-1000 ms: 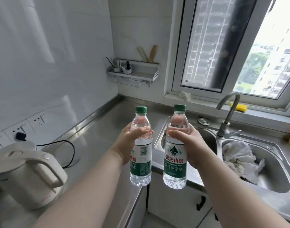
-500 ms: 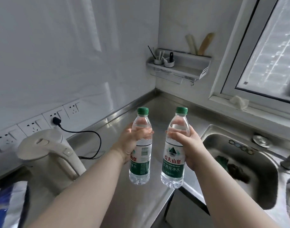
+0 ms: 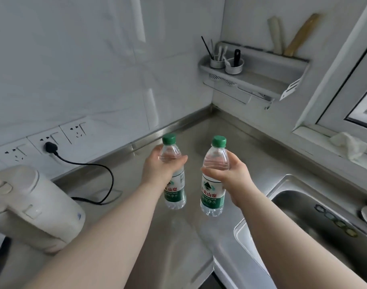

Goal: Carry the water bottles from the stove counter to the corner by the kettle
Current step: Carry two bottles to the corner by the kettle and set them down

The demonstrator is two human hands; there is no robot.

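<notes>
The carry is nearly over: the left hand (image 3: pixel 157 167) and right hand (image 3: pixel 232 176) each have fingers wrapped round an upright water bottle, left bottle (image 3: pixel 174 184) and right bottle (image 3: pixel 214 184), held above the counter (image 3: pixel 230 130) near its back corner, beside the kettle (image 3: pixel 32 207). Next, lower both and let go.

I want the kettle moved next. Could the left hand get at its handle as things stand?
Probably not yet: the left hand is closed around a water bottle. The path to the kettle looks free, but its handle sits at the frame edge, hard to judge.
</notes>
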